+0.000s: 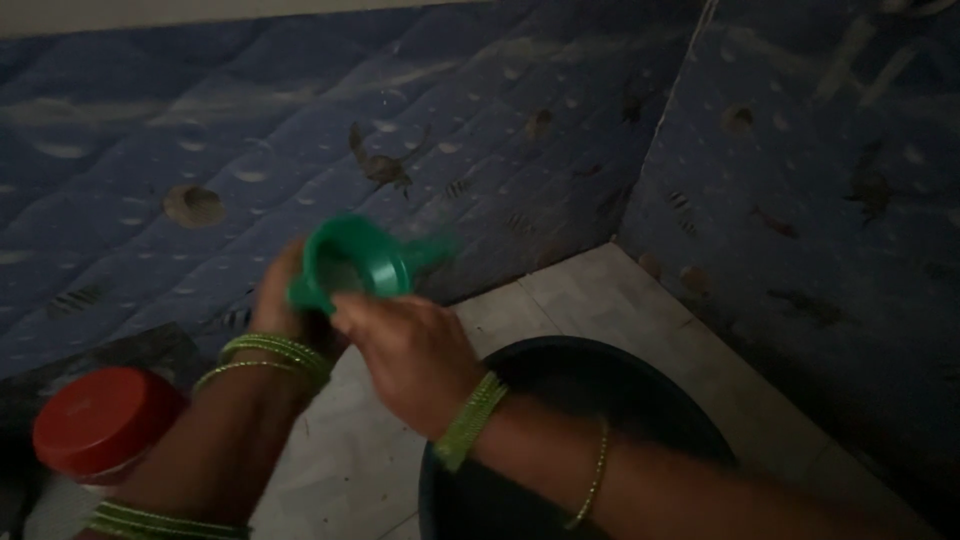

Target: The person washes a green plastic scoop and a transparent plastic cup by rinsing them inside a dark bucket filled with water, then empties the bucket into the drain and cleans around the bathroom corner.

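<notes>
1. left hand [280, 300]: its grip is clamping around the underside and near wall of the green cup [352, 262], fingers mostly hidden behind it.
2. right hand [405, 350]: its grip is pressing on the cup's near rim, fingers curling together against the plastic; whether they are fully closing around it i cannot tell, as motion blur is smearing the edge.
3. green cup: one, being held in the air between both hands, mouth tilting toward the camera, a spout or handle blurring out to its right, above the tiled floor [640, 300] and just up-left of the dark tub [690, 400].
4. handling note, as a judgement: the left hand is doing well as the steady support; keeping it firm under the base while the right works the rim should be stopping the light cup from twisting loose over the tub.
5. bangles: green sets on both wrists, one thin gold one on the right forearm; exact number per set not countable.
6. red-lidded jar [105, 420]: one, standing at lower left, beside the left forearm.
7. dark tub: one, lying under the right forearm.
8. blue patterned mattresses [250, 130]: two, leaning behind the floor.
</notes>
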